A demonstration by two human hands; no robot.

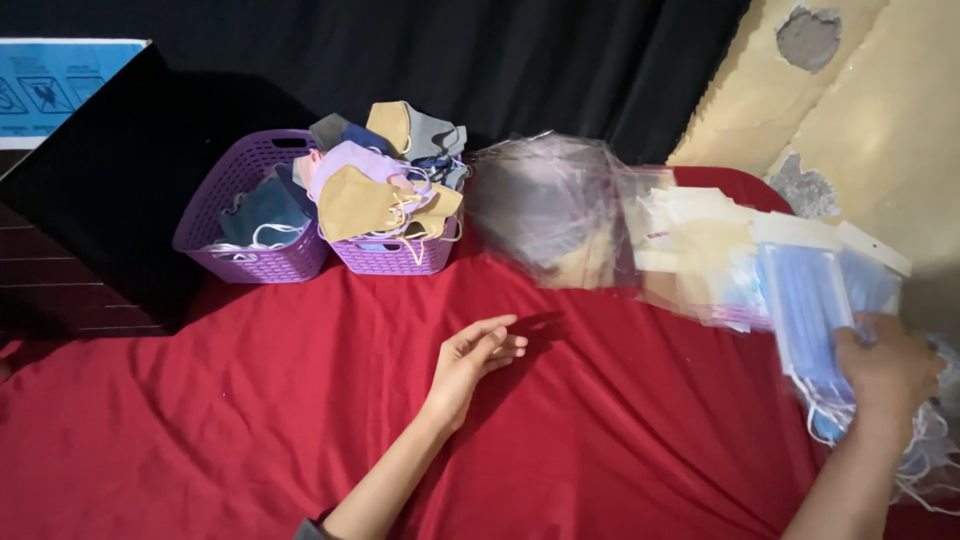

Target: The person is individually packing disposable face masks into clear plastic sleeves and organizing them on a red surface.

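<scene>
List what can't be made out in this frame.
- Head view: clear bags are motion-blurred; contents unreadable.
- Right hand on the blue mask pack: fingers hidden behind it, grip unclear.
- Mask straps are cut off by the right edge.
- The left purple basket: contents partly hidden by its wall.

Red cloth (250,420) spread wrinkled over the work surface. Black curtain (520,60) hung behind. Yellow wall (880,110) at right, paint peeled to grey patches. Dim light.
</scene>
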